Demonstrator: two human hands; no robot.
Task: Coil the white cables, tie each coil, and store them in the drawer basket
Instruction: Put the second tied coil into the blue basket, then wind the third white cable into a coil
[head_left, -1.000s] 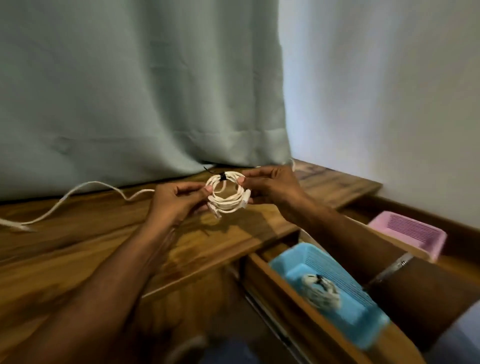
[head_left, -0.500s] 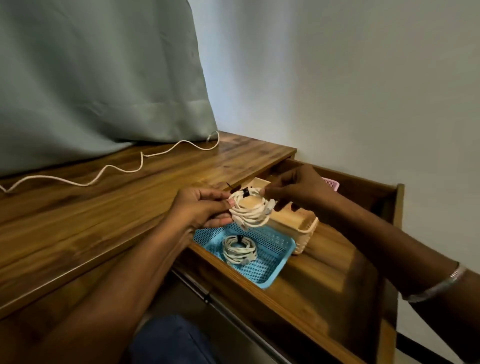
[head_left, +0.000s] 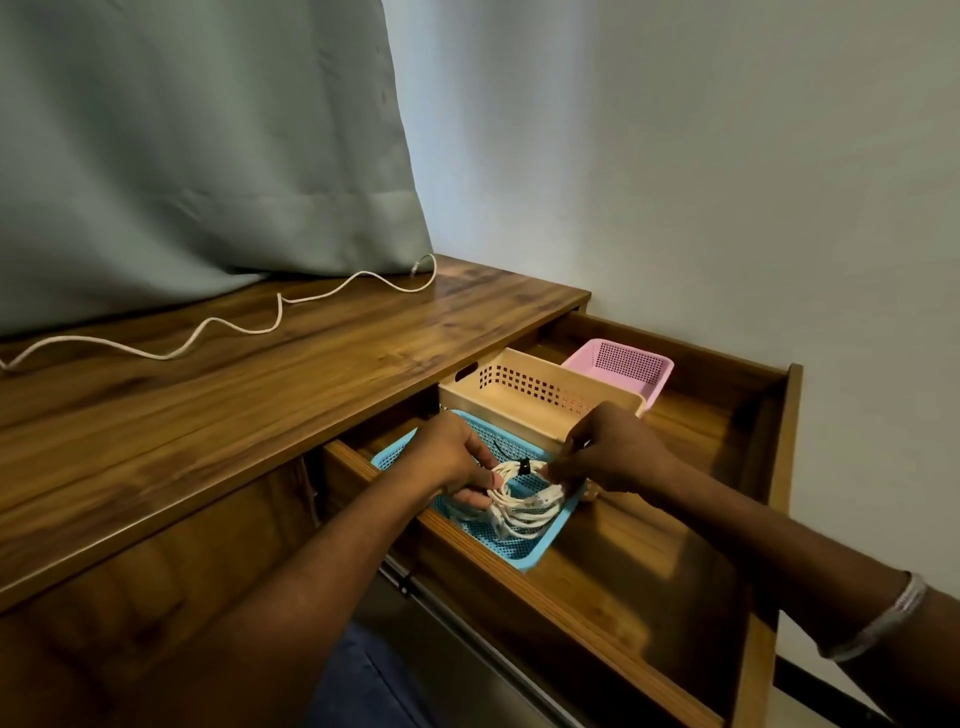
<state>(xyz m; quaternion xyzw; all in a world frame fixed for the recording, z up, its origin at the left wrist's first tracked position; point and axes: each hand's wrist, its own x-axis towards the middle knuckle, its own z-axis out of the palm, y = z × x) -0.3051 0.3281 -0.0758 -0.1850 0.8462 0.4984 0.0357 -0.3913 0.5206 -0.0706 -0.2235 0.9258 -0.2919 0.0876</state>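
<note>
Coil (head_left: 524, 499), tied with black tie, has dropped from above drawer into blue basket (head_left: 540, 545). Your left hand (head_left: 452, 457) and right hand (head_left: 613, 457) still pinch it. Loose cable (head_left: 234, 325) left on worktop (head_left: 260, 405) behind basket: coil next.

A coiled white cable (head_left: 522, 501) is seen inside the blue mesh basket (head_left: 540, 545), bound at its far side by a small black tie (head_left: 524, 466); its loops are fanned out slightly toward the near right corner of the basket. The coil is held at both sides, by the left hand (head_left: 451, 460) and the right hand (head_left: 608, 456). A second coil appears to be partly hidden beneath the left hand. The basket is set at the near left corner of the open drawer (head_left: 675, 525). One loose white cable (head_left: 228, 326) is left uncoiled in a wavy line along the back edge of the worktop (head_left: 249, 410).
</note>
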